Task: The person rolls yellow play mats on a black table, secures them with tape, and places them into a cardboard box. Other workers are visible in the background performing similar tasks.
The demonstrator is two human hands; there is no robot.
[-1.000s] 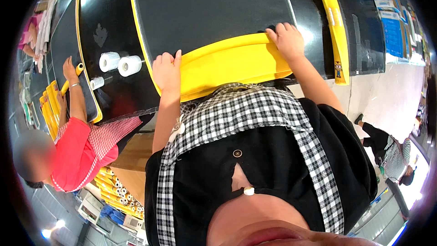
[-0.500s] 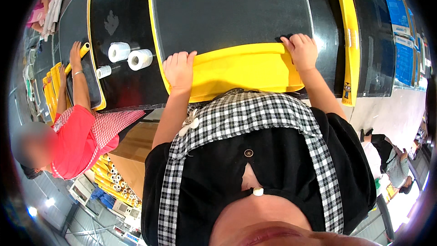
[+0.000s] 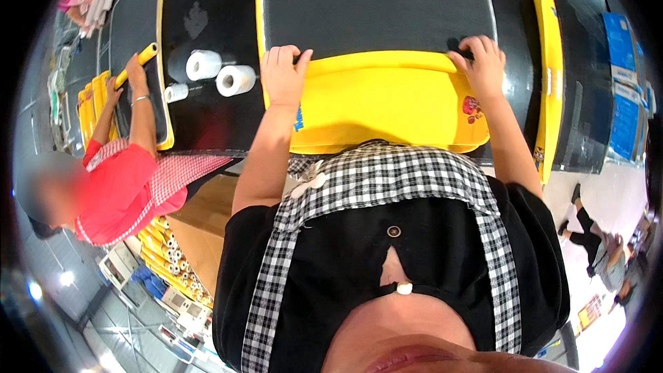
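Evidently, the black-faced, yellow-backed flexible sheet [image 3: 380, 100] lies at 12 o'clock on the glossy black counter [image 3: 207, 121], its near end folded over. The left hand [image 3: 284, 76], at 11, and right hand [image 3: 483, 68], at 2, pinch that fold between thumbs and curled fingers. Printed blue-and-white cardboard cartons [image 3: 626, 121] stand towards 3; a brown cardboard box [image 3: 197, 231] sits at 8, contents hidden, beside yellow rolls with white ends [image 3: 173, 262].

3 wht rolls [image 3: 211, 63] nr front edge of tabletop [image 3: 214, 121], blu ctns [image 3: 625, 114] by R edge, brn box [image 3: 197, 231] below front edge
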